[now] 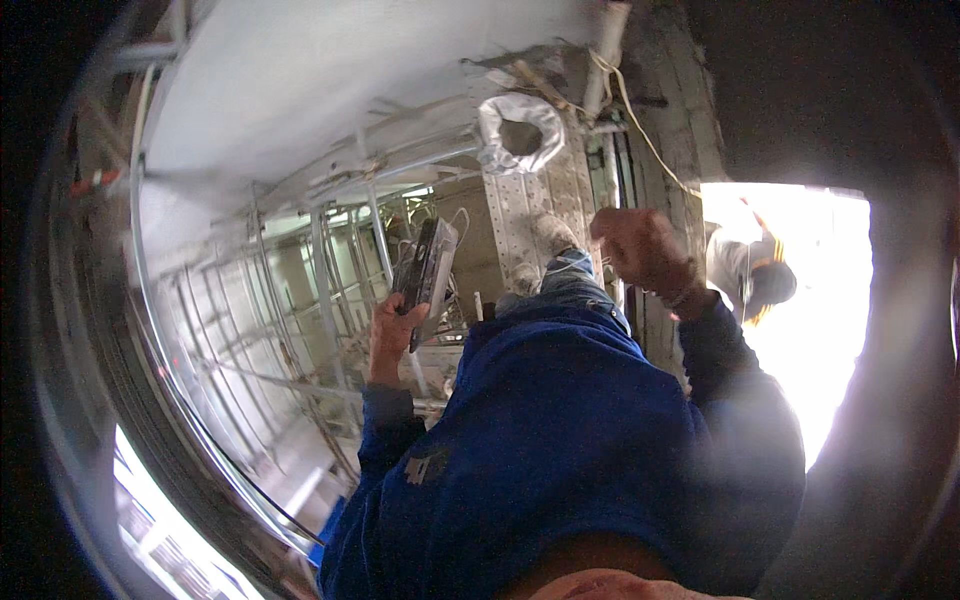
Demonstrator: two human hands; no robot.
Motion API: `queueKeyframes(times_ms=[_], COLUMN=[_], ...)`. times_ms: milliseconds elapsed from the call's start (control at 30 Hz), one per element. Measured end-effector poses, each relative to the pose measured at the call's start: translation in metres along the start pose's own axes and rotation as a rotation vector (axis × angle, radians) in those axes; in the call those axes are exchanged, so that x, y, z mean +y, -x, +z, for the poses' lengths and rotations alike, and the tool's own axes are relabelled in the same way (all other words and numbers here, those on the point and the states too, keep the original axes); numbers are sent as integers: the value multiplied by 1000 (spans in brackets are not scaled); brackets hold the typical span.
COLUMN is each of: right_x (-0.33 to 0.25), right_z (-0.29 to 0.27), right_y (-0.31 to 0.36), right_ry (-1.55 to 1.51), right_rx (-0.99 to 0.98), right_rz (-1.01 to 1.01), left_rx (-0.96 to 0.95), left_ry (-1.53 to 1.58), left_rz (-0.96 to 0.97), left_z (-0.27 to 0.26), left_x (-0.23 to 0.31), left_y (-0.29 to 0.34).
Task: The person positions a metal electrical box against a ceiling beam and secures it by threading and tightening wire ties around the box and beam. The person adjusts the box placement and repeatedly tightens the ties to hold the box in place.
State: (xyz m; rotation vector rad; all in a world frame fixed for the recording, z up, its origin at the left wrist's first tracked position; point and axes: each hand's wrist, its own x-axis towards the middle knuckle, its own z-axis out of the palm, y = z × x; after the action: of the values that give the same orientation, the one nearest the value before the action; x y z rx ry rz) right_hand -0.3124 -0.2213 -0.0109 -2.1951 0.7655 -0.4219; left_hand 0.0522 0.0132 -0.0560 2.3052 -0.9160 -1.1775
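My left hand (pixel 395 330) grips a long flat rectangular tool (pixel 432 275) by its lower end. The tool has a dark edge and a paler face, and its exact kind is unclear. My right hand (pixel 650 255) is raised to the right of my legs with curled fingers, slightly blurred. Whether anything sits inside those fingers is hidden. Ahead of my feet, a white sack (pixel 550 150) with a rolled-down, open mouth stands on a perforated metal scaffold plank (pixel 508 225). My dusty shoes show on that same plank.
Metal scaffold poles (pixel 325 270) fill the left side. A pale cord (pixel 650 135) hangs from a pipe (pixel 607 60) near the wall beyond the sack. Through a bright opening on the right, another person (pixel 765 275) is visible. A drop shows between the poles.
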Motion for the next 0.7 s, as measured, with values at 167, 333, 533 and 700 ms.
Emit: queueKeyframes(times_ms=[167, 333, 533, 700], right_x=[-8, -26, -64, -107], right_z=[-70, -98, -108, -95], right_y=[-66, -118, -167, -204], right_ry=[61, -723, -937, -757], right_rx=[47, 237, 178, 291], right_rz=[-116, -79, 139, -93], left_rx=[113, 283, 389, 474], left_ry=[89, 257, 225, 265], left_rz=[-33, -141, -300, -333], left_z=[1, 16, 31, 30], left_x=[-24, -55, -69, -74], left_y=[24, 43, 78, 104])
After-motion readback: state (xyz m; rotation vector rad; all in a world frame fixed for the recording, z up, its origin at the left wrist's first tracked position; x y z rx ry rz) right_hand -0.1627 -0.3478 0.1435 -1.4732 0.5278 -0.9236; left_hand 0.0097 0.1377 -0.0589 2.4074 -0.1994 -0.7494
